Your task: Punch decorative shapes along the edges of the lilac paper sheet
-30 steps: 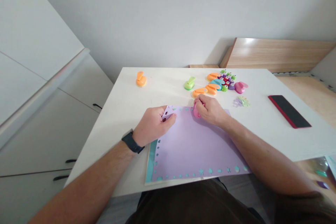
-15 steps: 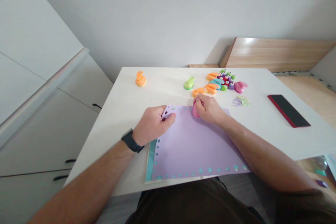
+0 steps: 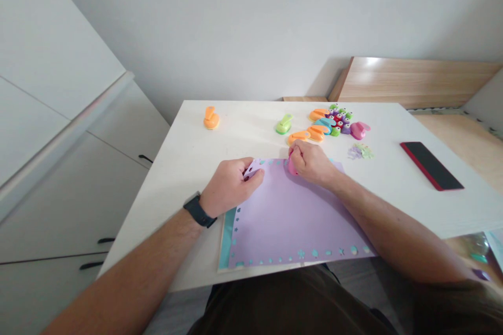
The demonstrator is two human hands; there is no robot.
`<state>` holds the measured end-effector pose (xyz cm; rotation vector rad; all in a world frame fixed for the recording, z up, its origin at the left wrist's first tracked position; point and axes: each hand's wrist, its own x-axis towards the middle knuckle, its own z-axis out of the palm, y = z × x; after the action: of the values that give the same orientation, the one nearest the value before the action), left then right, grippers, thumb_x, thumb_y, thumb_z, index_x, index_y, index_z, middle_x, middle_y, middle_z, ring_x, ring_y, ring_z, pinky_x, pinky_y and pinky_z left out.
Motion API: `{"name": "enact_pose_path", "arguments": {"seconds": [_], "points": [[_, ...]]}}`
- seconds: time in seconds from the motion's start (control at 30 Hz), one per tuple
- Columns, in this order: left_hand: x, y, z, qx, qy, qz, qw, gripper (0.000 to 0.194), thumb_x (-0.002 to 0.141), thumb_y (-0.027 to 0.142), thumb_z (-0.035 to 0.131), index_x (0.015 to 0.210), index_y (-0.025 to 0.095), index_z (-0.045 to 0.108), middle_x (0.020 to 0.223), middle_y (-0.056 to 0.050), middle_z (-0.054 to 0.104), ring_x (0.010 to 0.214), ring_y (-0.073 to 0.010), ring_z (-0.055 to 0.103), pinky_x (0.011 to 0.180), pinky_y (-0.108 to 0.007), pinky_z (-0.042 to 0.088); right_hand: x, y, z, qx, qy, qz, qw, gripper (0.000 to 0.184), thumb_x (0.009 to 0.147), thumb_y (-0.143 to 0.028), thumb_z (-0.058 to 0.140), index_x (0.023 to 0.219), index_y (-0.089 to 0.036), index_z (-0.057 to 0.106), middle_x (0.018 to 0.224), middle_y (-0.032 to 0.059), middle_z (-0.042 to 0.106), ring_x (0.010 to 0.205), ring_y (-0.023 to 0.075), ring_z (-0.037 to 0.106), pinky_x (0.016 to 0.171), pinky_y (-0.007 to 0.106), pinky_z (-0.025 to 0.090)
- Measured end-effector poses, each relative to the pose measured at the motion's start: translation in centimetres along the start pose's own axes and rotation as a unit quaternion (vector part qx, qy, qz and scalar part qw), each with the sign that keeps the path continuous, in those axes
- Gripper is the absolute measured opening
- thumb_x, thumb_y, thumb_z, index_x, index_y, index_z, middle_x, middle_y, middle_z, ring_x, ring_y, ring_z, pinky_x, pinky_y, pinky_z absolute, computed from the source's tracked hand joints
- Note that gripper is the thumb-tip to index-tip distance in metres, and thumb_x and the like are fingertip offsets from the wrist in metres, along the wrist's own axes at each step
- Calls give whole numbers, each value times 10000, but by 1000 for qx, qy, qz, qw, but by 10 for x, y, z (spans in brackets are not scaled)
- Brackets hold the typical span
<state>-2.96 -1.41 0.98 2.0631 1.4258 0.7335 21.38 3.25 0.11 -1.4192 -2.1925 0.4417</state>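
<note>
The purple sheet (image 3: 294,220) lies on the table between and below both hands, its near and left edges lined with small cut-out shapes, with more along the far edge between the hands. The left hand (image 3: 231,184) is nearly closed on its far left corner, thumb on top and fingers beneath, and the corner is bent upward in that grip. The right hand (image 3: 313,163) is curled tightly around a pink punch (image 3: 292,168) at the sheet's far edge; the fingers hide most of the punch. A teal sheet (image 3: 225,251) shows under the purple one, below the left hand.

Just beyond the right hand sits an orange punch (image 3: 297,138), with two more orange ones, a blue punch (image 3: 322,125) and a cluster of small punches (image 3: 338,120) behind it. A second pink punch (image 3: 359,131) and some paper scraps (image 3: 360,151) lie to that hand's right; farther right is a black-and-red board (image 3: 432,166). A green punch (image 3: 283,124) stands beyond the gap between the hands, and a lone orange punch (image 3: 211,119) beyond the left hand.
</note>
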Motion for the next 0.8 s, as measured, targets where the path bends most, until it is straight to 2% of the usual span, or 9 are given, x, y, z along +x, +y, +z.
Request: {"name": "enact_pose_path", "arguments": {"seconds": [0.13, 0.37, 0.53, 0.8], "points": [[0, 1, 0, -1, -1, -1, 1000, 301, 911, 352, 579, 665, 184, 531, 544, 70, 485, 512, -84, 445, 536, -250, 285, 0, -1, 0, -1, -1, 4, 1000, 262, 987, -225, 377, 830, -197, 585, 761, 64, 657, 722, 194, 588, 709, 314, 392], [-1, -1, 3, -8, 16, -3, 1000, 335, 895, 379, 604, 637, 183, 515, 541, 62, 483, 514, -88, 439, 520, -241, 295, 1, 6, 6, 2, 36, 14, 999, 286, 1008, -267, 367, 797, -208, 550, 710, 36, 611, 666, 179, 544, 660, 312, 363], [0, -4, 3, -6, 26, -7, 1000, 358, 889, 389, 610, 617, 182, 501, 528, 64, 461, 502, -83, 414, 503, -238, 287, 1, 7, 4, 52, 23, 1, 998, 285, 996, -252, 384, 863, -192, 628, 794, 37, 671, 753, 177, 592, 716, 302, 401], [-1, -6, 3, -20, 8, -30, 999, 365, 893, 430, 599, 638, 188, 501, 548, 57, 474, 516, -94, 420, 493, -241, 293, -3, 13, -2, 97, 29, 42, 994, 276, 976, -260, 408, 940, -194, 674, 881, 36, 706, 847, 191, 629, 781, 315, 440]]}}
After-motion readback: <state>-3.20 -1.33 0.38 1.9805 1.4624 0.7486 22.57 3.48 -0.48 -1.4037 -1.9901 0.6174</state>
